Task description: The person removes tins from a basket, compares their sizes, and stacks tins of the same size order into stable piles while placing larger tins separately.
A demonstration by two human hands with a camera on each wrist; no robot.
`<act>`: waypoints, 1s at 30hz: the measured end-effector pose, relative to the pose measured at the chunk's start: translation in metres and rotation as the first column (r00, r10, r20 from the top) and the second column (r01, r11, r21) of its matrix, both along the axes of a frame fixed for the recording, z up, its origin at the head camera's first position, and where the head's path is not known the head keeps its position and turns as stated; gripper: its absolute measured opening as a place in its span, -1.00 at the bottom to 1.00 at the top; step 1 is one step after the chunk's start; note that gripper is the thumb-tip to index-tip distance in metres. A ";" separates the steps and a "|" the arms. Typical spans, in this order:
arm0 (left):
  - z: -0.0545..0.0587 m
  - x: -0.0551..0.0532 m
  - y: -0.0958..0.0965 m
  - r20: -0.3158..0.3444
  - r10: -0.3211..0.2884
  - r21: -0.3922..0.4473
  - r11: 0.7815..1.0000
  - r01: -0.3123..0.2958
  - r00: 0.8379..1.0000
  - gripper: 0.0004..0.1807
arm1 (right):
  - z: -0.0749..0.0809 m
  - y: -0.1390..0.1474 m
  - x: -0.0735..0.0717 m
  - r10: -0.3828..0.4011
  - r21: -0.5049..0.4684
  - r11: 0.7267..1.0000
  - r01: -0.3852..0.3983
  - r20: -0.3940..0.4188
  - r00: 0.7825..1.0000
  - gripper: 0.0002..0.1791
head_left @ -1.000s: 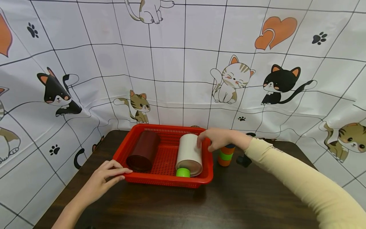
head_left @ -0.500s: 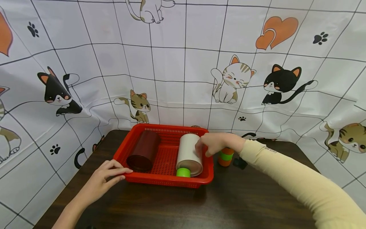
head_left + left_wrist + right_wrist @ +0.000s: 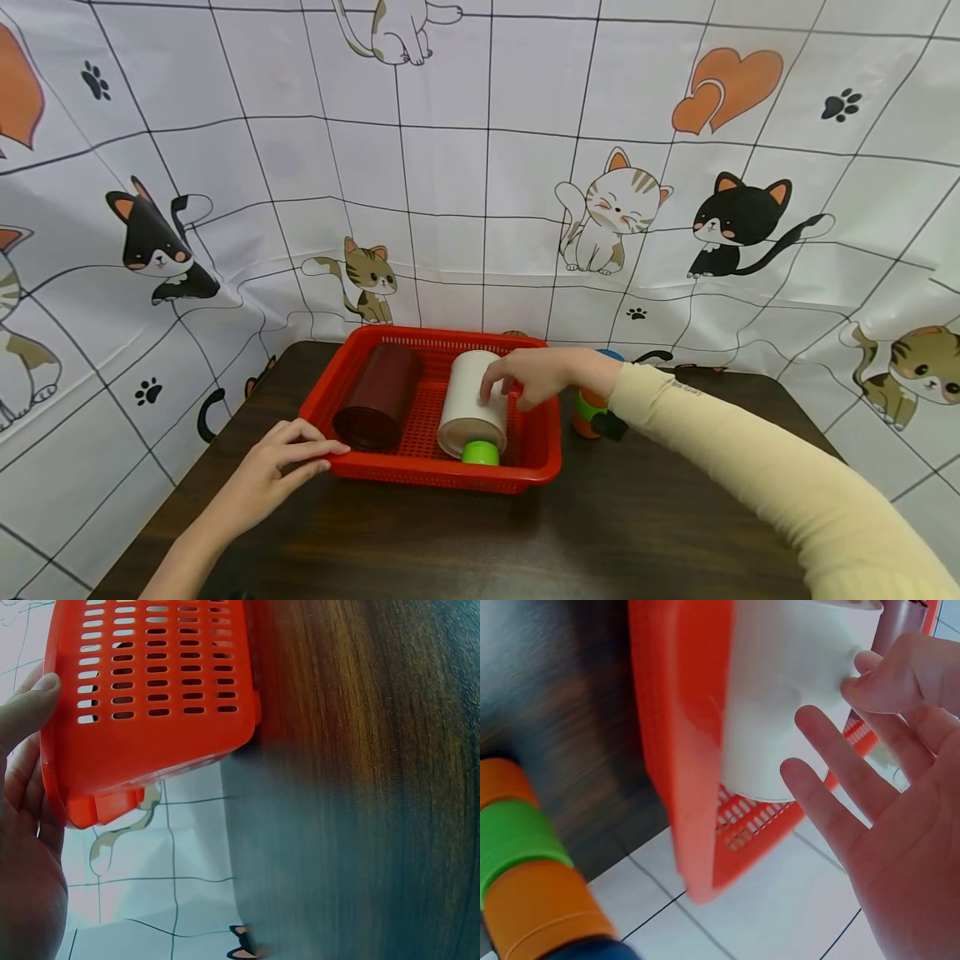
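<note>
A red slotted plastic basket (image 3: pixel 427 475) stands on the table. My left hand (image 3: pixel 273 462) holds its near left corner, thumb and fingers on either side of the rim in the left wrist view. Inside the basket, a white cylindrical can (image 3: pixel 463 396) lies on its side, right of the middle. My right hand (image 3: pixel 536 377) reaches over the basket's right side, fingertips touching the can, fingers spread in the right wrist view. A dark brown can (image 3: pixel 384 383) lies along the left wall. At the white can's near end is a bright green cap (image 3: pixel 480 452); anything behind it is hidden.
An orange and green banded container (image 3: pixel 588 410) with a blue top stands right of the basket, partly behind my right wrist. The dark wood table (image 3: pixel 420 542) extends in front. A white sheet (image 3: pixel 450 183) printed with cats hangs behind.
The white can has shifted left, away from the basket's right wall, and my right hand has moved left with it. My left hand and the brown can have stayed in place.
</note>
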State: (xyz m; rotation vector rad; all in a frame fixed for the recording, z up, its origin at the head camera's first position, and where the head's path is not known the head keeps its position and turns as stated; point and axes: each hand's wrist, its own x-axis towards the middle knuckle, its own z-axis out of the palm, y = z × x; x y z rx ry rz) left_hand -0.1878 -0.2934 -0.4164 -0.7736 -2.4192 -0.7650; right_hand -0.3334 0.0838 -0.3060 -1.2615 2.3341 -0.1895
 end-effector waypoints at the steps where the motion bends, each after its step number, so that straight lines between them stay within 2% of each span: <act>1: 0.000 0.000 0.000 0.001 0.001 0.000 1.000 -0.001 1.000 -0.50 | 0.000 -0.003 0.001 0.004 -0.004 1.000 -0.004 0.014 1.000 -0.47; 6: 0.000 0.000 0.001 -0.003 -0.008 0.010 1.000 0.008 1.000 -0.51 | -0.002 -0.014 0.003 0.051 -0.028 0.998 -0.050 0.061 0.997 -0.40; 10: 0.000 0.000 0.001 -0.008 -0.014 0.017 1.000 0.014 1.000 -0.52 | -0.001 -0.019 0.003 0.085 -0.021 0.996 -0.085 0.015 0.996 -0.45; 13: 0.000 0.000 0.001 -0.006 -0.009 0.016 1.000 0.010 1.000 -0.52 | 0.000 -0.021 0.002 0.085 0.002 0.996 -0.085 -0.024 0.996 -0.46; 15: 0.000 0.000 0.000 -0.002 -0.005 0.014 1.000 0.006 1.000 -0.51 | -0.001 -0.022 0.002 0.071 0.012 0.997 -0.070 -0.020 0.997 -0.41; 18: 0.000 0.001 0.000 0.008 0.003 0.009 1.000 -0.004 1.000 -0.51 | -0.003 -0.023 0.002 0.055 0.027 0.998 -0.055 0.008 0.998 -0.32; 23: 0.001 0.001 0.000 0.016 0.011 0.006 1.000 -0.011 1.000 -0.52 | -0.009 -0.025 0.003 0.071 0.033 0.997 -0.073 0.054 0.996 -0.21; 30: 0.000 0.001 -0.001 0.019 0.011 0.005 1.000 -0.011 1.000 -0.53 | -0.010 -0.027 0.005 0.033 0.038 0.999 -0.035 0.067 0.997 -0.28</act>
